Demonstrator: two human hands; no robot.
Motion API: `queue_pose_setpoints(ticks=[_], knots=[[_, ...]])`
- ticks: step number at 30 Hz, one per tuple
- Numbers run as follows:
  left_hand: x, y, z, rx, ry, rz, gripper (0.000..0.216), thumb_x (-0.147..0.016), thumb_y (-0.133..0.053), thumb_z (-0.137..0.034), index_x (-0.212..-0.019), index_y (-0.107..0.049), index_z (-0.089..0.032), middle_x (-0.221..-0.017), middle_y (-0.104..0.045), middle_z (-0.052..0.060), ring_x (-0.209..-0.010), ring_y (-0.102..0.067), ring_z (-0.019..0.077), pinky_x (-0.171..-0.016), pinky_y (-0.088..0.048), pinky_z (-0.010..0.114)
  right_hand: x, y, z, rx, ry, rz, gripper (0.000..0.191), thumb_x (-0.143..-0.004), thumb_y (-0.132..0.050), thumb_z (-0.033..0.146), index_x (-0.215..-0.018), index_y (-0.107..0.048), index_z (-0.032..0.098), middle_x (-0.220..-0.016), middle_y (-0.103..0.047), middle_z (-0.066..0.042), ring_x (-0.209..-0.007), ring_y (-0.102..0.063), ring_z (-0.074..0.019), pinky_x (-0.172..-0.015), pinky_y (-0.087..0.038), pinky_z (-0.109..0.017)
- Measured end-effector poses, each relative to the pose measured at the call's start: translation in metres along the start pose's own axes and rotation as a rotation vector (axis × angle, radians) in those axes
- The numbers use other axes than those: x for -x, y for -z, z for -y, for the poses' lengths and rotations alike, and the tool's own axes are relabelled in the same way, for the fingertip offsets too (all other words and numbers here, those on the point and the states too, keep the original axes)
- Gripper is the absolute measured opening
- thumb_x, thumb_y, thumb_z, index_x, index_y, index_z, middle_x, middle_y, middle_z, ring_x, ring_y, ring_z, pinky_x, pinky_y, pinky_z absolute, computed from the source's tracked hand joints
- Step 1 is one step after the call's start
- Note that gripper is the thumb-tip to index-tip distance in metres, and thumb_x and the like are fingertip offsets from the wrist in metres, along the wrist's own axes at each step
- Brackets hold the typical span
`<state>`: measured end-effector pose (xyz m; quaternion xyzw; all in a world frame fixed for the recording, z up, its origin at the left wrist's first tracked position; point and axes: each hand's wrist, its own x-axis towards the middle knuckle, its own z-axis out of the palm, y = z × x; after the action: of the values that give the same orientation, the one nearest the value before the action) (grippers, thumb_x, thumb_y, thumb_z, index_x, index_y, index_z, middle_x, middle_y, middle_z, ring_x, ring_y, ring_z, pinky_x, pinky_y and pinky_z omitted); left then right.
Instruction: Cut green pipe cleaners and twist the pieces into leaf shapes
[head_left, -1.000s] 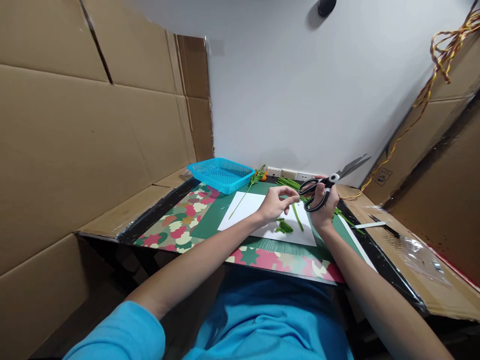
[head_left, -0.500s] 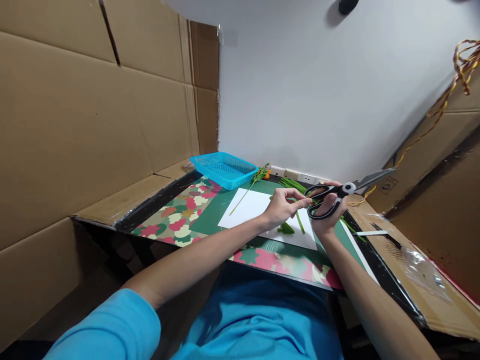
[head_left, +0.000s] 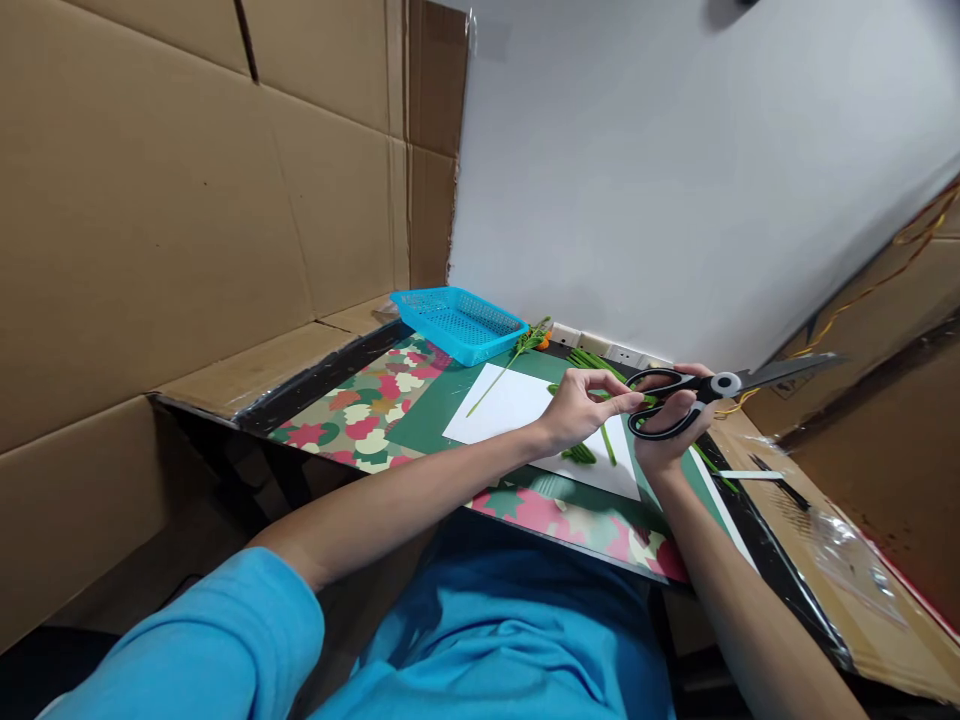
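My right hand [head_left: 667,440] is closed round the black-and-white handles of a pair of scissors [head_left: 726,385], whose blades point right, away from the paper. Fingertips of my left hand [head_left: 577,408] are pinched together beside the scissor handles, where a bit of green pipe cleaner [head_left: 650,399] shows between the two hands; most of it is hidden. Beneath them on a white sheet of paper [head_left: 487,408] lie a short bundle of green pipe cleaner pieces [head_left: 580,454] and a single straight length [head_left: 607,445]. Longer green stems [head_left: 592,361] lie behind my left hand.
A blue plastic basket [head_left: 469,335] stands at the back left. Beside it lies a green stem with an orange flower [head_left: 541,338]. A green mat [head_left: 420,420] covers the patterned tabletop. Black tweezers [head_left: 784,485] and a clear plastic bag [head_left: 855,565] lie on cardboard at right.
The head view has tilted and shifted slightly, so the scene sits a little further right. Both hands keep nearly the same pose, with the scissors still in my right hand.
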<state>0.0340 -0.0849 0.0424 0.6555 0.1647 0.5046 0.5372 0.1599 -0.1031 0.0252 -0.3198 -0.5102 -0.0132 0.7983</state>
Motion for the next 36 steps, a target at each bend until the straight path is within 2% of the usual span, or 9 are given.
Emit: queue_pose_setpoints(ticks=[4, 10, 15, 20, 28, 36], knots=[[0.0006, -0.0009, -0.0006, -0.016, 0.033, -0.006, 0.044, -0.070, -0.085, -0.052, -0.078, -0.073, -0.011, -0.075, -0.070, 0.007, -0.063, -0.060, 0.0110, -0.057, -0.046, 0.023, -0.0002, 0.0010, -0.0019, -0.012, -0.011, 0.023, 0.047, -0.094, -0.051, 0.070, -0.108, -0.048, 0.025, -0.069, -0.061, 0.002, -0.055, -0.058, -0.0174, -0.051, -0.049, -0.031], [0.0019, 0.0000, 0.0031, -0.036, 0.026, 0.008, 0.048, -0.074, -0.080, -0.058, -0.083, -0.072, -0.011, -0.076, -0.069, 0.005, -0.053, -0.051, 0.0067, -0.047, -0.037, 0.021, 0.0006, 0.0015, -0.0006, 0.010, -0.081, 0.052, 0.049, -0.094, -0.046, 0.072, -0.110, -0.046, 0.026, -0.067, -0.060, 0.002, -0.051, -0.057, -0.0182, -0.044, -0.043, -0.030], [0.0026, -0.0010, 0.0066, -0.038, 0.021, 0.001, 0.047, -0.075, -0.079, -0.058, -0.082, -0.071, -0.012, -0.066, -0.062, 0.001, -0.051, -0.049, 0.0069, -0.046, -0.033, 0.021, 0.0008, -0.0004, 0.0035, 0.032, -0.087, 0.055, 0.048, -0.095, -0.044, 0.072, -0.109, -0.044, 0.026, -0.066, -0.059, 0.001, -0.048, -0.056, -0.0193, -0.042, -0.043, -0.032], [0.0028, -0.0013, 0.0078, -0.043, 0.010, -0.004, 0.044, -0.076, -0.080, -0.055, -0.080, -0.070, -0.013, -0.060, -0.057, -0.001, -0.048, -0.045, 0.0062, -0.044, -0.031, 0.021, 0.0021, -0.0012, 0.0017, 0.012, -0.061, 0.038, 0.043, -0.098, -0.044, 0.067, -0.112, -0.045, 0.026, -0.069, -0.061, 0.000, -0.055, -0.062, -0.0219, -0.048, -0.050, -0.036], [0.0033, -0.0024, 0.0073, -0.036, 0.010, -0.016, 0.044, -0.075, -0.080, -0.056, -0.080, -0.070, -0.014, -0.058, -0.057, -0.001, -0.049, -0.051, 0.0083, -0.045, -0.038, 0.021, 0.0016, -0.0010, 0.0042, 0.010, -0.034, 0.045, 0.041, -0.098, -0.047, 0.065, -0.112, -0.047, 0.026, -0.071, -0.063, 0.000, -0.059, -0.065, -0.0235, -0.059, -0.054, -0.041], [0.0056, -0.0029, 0.0028, -0.080, 0.025, -0.033, 0.041, -0.076, -0.080, -0.055, -0.076, -0.071, -0.015, -0.053, -0.054, -0.002, -0.047, -0.044, 0.0074, -0.045, -0.030, 0.022, 0.0032, -0.0011, 0.0034, -0.012, -0.018, 0.049, 0.036, -0.099, -0.049, 0.060, -0.110, -0.047, 0.026, -0.071, -0.063, 0.001, -0.058, -0.064, -0.0213, -0.059, -0.053, -0.039]])
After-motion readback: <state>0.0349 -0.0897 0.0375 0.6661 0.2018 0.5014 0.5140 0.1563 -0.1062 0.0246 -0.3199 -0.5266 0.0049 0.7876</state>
